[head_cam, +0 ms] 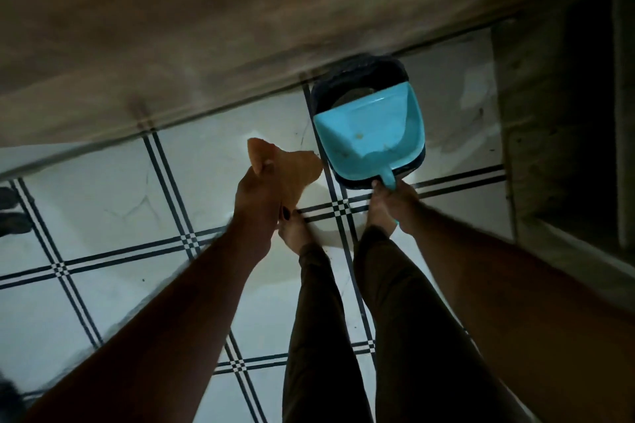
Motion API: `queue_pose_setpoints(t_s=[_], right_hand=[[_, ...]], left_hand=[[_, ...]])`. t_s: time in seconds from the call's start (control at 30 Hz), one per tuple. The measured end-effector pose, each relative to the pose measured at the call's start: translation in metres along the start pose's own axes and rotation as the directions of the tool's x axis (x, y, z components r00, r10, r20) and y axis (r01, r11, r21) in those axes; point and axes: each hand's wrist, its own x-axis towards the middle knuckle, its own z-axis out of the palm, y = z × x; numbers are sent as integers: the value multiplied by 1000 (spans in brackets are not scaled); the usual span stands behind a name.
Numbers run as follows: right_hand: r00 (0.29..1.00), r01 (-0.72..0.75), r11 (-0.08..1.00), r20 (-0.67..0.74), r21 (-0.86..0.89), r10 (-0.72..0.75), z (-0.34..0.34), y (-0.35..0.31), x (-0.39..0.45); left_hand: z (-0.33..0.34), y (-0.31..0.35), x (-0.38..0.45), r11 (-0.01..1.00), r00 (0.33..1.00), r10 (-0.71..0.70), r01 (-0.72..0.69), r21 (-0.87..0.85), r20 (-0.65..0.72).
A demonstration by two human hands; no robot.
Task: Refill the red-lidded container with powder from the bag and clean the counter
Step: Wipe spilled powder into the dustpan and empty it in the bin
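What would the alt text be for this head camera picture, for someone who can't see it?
Looking down, a person's right hand holds a blue dustpan by its handle over a dark bin, while the left hand grips an orange cloth. Below are bare feet on a white tiled floor.

There is a single view, from a wide-angle camera on the person's head. It looks almost straight down past both outstretched forearms to the tiled floor (pixel 103 203), with the person's legs and bare feet in the lower middle of the frame. The left hand (pixel 256 192) and right hand (pixel 395 197) sit near the centre, at arm's length from the lens. The picture is tilted, so the floor's tile lines run diagonally, and its edges are dim and blurred.
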Motion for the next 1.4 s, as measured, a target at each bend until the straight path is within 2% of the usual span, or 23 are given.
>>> queue_pose_setpoints(t_s=[0.07, 0.17, 0.27, 0.33, 0.4, 0.47, 0.53, 0.6, 0.63, 0.67, 0.7, 0.73, 0.8, 0.87, 0.93, 1.0, 1.07, 1.17, 1.23, 1.3, 1.4], right_hand=[[999, -17, 999, 28, -27, 18, 4, 16, 15], [992, -85, 996, 87, -20, 87, 13, 40, 37], [988, -71, 992, 128, -102, 84, 22, 104, 101], [981, 8, 982, 190, -190, 29, 20, 116, 107], [982, 71, 958, 189, -279, -18, 15, 95, 72], [992, 97, 919, 115, -383, -57, 5, 48, -1], [998, 47, 892, -15, -449, -60, -8, 5, -66], [994, 45, 955, -84, -292, -73, -17, -31, -121], [996, 76, 993, -36, -92, -79, -24, -46, -144], [994, 73, 984, 72, 160, -86, -32, -62, -172], [968, 33, 930, 221, 365, -121, -42, -73, -195], [933, 4, 860, 307, 510, -187, -54, -83, -218], [856, 67, 740, 342, 669, -387, -81, -99, -271], [798, 123, 681, 336, 722, -501, -108, -106, -325], [793, 147, 622, 284, 769, -539, -132, -102, -365], [818, 186, 564, 192, 804, -542, -157, -85, -405], [853, 205, 529, 115, 824, -510, -180, -58, -438], [903, 279, 546, -22, 790, -430, -212, -17, -475], [928, 331, 512, -176, 792, -328, -232, 17, -491], [941, 330, 434, -258, 838, -218, -255, 56, -507], [935, 355, 366, -327, 860, -140, -292, 112, -521]], left_hand=[[1, -5, 3, 998, 1000, -5, 3, 61, 23], [-1, -14, 9, 999, 1000, 7, -8, 52, 10], [2, -16, 7, 998, 1000, 10, -11, 58, 3], [4, -14, 1, 998, 1000, 21, -22, 50, 19], [6, -8, -14, 999, 999, 35, -36, 37, 26], [8, 2, -35, 999, 997, 45, -45, 3, 65], [10, 19, -59, 999, 997, 31, -29, -25, 77], [13, 39, -85, 996, 995, 0, 8, -83, 96], [15, 49, -99, 989, 992, -24, 42, -144, 124], [16, 57, -113, 968, 988, -67, 98, -231, 140], [16, 66, -127, 940, 983, -94, 140, -312, 158], [16, 75, -141, 918, 977, -96, 160, -363, 189], [22, 94, -169, 913, 960, -37, 146, -381, 279], [34, 115, -199, 944, 935, 21, 98, -314, 355], [48, 134, -232, 985, 922, 69, -1, -174, 382], [63, 147, -259, 991, 893, 117, -132, 4, 434], [83, 153, -288, 954, 859, 152, -257, 155, 488], [119, 146, -321, 831, 823, 167, -414, 371, 543], [149, 133, -333, 669, 781, 192, -548, 503, 595], [182, 117, -346, 516, 724, 212, -654, 554, 656], [234, 94, -376, 390, 672, 184, -720, 574, 718]])
